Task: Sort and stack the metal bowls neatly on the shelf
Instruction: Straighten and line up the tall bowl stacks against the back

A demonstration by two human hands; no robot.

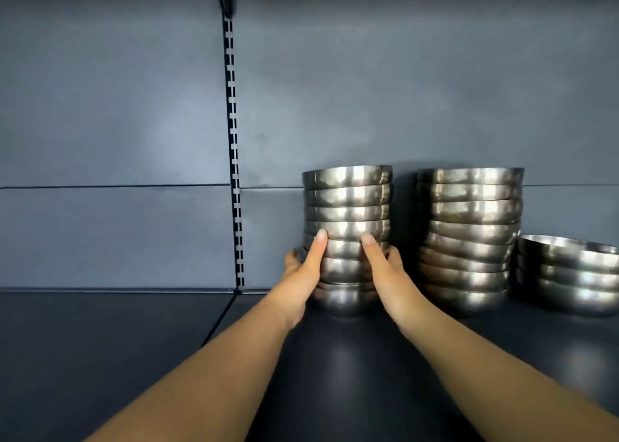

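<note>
A tall stack of several nested metal bowls (347,203) stands on the dark shelf (117,347) against the back panel. My left hand (303,269) grips the stack's left side low down, thumb laid up the front. My right hand (388,275) holds its right side the same way. To the right stands a second tall bowl stack (469,237), its lower bowls sitting a little crooked. At the far right a shorter, tilted stack of three bowls (569,274) runs out of the frame.
The grey back panel (100,123) closes off the rear of the shelf. A slotted vertical upright (234,173) runs down it, left of the bowls. A seam in the shelf surface runs forward from the upright's foot. The underside of a shelf above shows at the top.
</note>
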